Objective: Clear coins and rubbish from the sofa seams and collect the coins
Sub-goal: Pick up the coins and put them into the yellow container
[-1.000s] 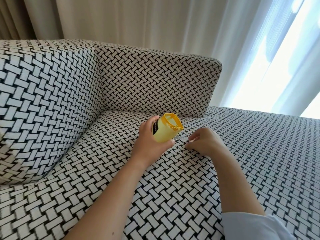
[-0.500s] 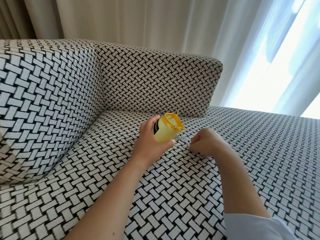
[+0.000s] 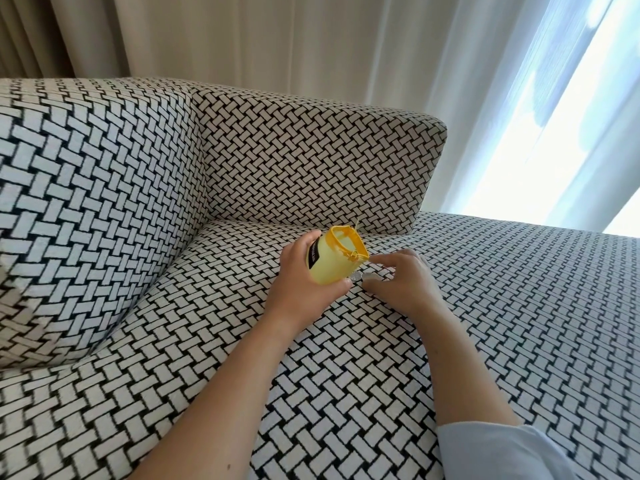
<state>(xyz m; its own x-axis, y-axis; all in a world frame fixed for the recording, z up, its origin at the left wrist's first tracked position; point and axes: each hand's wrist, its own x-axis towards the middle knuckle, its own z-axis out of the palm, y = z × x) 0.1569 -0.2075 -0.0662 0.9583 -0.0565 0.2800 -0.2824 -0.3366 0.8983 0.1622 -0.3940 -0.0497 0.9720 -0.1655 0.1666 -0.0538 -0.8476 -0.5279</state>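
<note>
Gripping a yellow container [image 3: 330, 263] in the left hand [image 3: 301, 284], fingers and thumb curled round the body, tipped over with the long axis pointing across at the right hand [image 3: 403, 282] and the darker-rimmed open mouth turned that way, held just above the sofa seat [image 3: 519, 306]. Reaching in with the right hand from the opposite side, index finger stretched almost to the rim, thumb low on the fabric; cannot tell whether pinching anything or merely resting. Spotting small silvery coins [image 3: 356, 276] flat on the seat just under the mouth, between left thumb tip and right thumb, beside or touching the latter. Likely next: lifting a coin with the nearer, free right hand, a short way up and leftward into the mouth.
</note>
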